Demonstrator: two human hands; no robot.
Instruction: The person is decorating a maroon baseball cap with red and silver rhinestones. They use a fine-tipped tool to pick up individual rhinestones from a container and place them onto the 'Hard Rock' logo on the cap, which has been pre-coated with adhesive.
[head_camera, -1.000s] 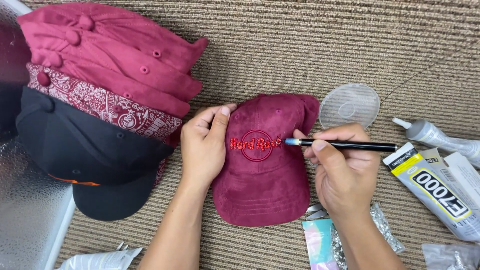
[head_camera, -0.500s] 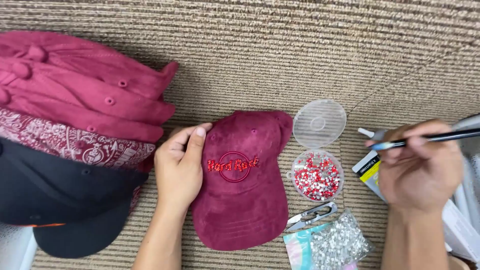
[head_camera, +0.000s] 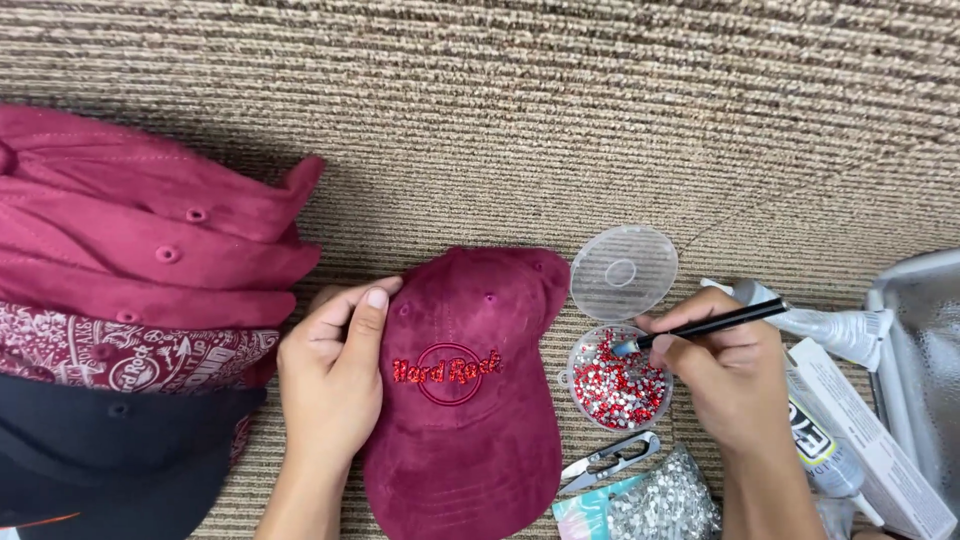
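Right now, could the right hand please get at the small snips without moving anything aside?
Probably yes: the snips lie uncovered on the carpet just below the gem dish, beside the right hand.

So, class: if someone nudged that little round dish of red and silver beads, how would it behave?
The dish looks light and shallow, so it would probably slide. It is open, its lid lying beside it, so the beads might scatter.

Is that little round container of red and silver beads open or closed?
Open. The round container shows its rhinestones uncovered, its clear lid lies on the carpet just above it, and the right hand dips a pen tool in.
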